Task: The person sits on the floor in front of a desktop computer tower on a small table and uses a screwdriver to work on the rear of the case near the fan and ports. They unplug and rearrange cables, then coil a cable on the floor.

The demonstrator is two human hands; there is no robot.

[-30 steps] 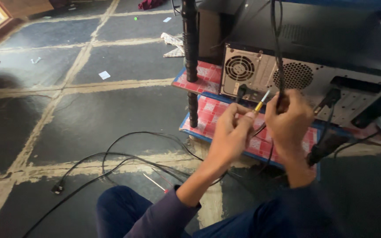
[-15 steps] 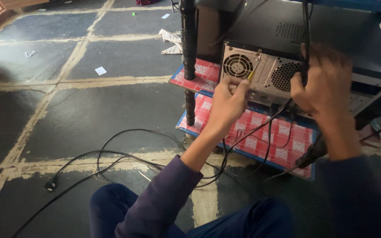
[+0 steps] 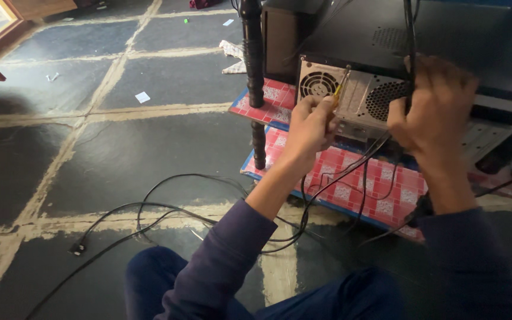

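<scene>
We keep left hand closed on screwdriver square to computer case rear panel — right hand clamps black cable, steadying case.

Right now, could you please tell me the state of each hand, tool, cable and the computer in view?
Left hand: closed on a screwdriver, at the case's rear panel.
Screwdriver: yellow-handled, tip hidden, angled toward the panel.
Right hand: gripping black cables at the vent grille.
Black cables: hanging down the case's back.
Computer case: rear facing out, on a checkered shelf.
Loose cable: unplugged, coiled on the floor.
</scene>
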